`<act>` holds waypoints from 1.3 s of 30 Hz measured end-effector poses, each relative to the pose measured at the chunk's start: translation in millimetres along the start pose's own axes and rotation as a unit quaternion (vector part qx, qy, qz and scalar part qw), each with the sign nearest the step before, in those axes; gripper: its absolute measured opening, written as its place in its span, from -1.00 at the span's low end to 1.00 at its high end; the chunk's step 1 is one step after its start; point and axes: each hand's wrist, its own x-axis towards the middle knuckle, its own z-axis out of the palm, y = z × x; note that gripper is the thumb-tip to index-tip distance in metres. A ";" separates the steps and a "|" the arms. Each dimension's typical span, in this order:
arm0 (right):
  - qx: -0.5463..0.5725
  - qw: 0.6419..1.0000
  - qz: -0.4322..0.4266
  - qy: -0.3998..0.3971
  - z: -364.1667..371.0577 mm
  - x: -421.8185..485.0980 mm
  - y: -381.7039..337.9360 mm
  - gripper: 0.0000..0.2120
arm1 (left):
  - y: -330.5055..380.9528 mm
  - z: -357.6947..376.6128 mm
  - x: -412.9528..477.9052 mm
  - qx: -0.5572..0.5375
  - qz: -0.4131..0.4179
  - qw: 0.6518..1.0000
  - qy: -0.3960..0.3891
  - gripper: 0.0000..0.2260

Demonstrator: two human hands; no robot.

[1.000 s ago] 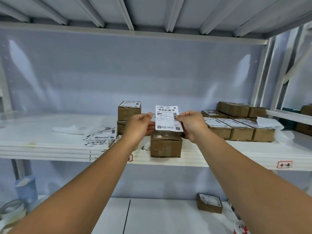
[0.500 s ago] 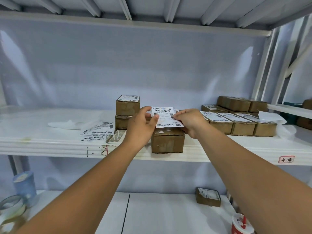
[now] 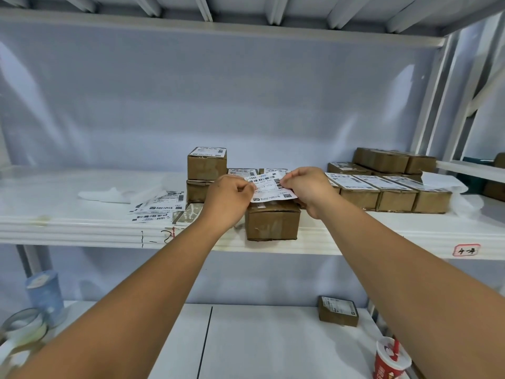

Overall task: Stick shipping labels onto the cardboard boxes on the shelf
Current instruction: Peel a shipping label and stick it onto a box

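White barcode-printed shipping label (image 3: 269, 187) is tilted, just over the brown cardboard box (image 3: 272, 222) at the front edge of the white shelf (image 3: 355, 239). Loose label sheets (image 3: 158, 206) lie to the left, 3 labelled boxes (image 3: 393, 195) to the right. Left hand (image 3: 229, 194) and right hand (image 3: 306, 187) each pinch 1 side edge, fingers curled.

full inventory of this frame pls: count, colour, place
shipping label: 1, white, over the front box
front box: 1, brown, shelf front edge
stacked boxes: 2, brown, back left of the front box, top one labelled
rear boxes: 2, brown, labelled, behind the shipping label
right boxes: at least six, brown, shelf right, front three labelled
loose labels: small pile, white, left of the stacked boxes
small box: 1, brown, lower shelf
cup: 1, red, lower right
tape roll: 1, clear, lower left
shelf: 1, white
left hand: pinches the shipping label's left edge
right hand: pinches its right edge
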 end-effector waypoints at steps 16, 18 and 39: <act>0.001 1.000 -0.018 0.017 2.6 4.0 4.9 -0.79 | -3.6 -0.7 8.2 0.084 0.056 0.994 -0.048 -0.71; -0.001 0.999 -0.023 0.022 3.1 4.2 5.9 -0.79 | -3.8 -0.8 9.6 0.096 0.059 0.992 -0.057 -0.71; -0.034 0.996 -0.068 0.043 4.8 4.5 10.6 -0.83 | 6.9 -1.6 8.4 0.129 0.082 0.986 -0.068 -0.72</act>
